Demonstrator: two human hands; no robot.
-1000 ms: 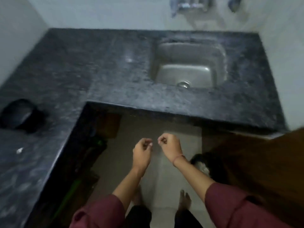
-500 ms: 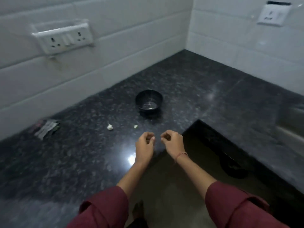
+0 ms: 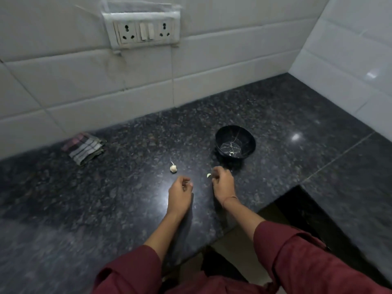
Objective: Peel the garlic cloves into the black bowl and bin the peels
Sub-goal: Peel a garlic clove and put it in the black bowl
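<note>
The left hand and right hand are low over the counter, fingers curled in; I cannot tell whether either pinches anything. A garlic clove lies just left of the right hand's fingertips. A garlic piece sits just beyond the left hand. The black bowl stands beyond the right hand, with a small clove inside.
</note>
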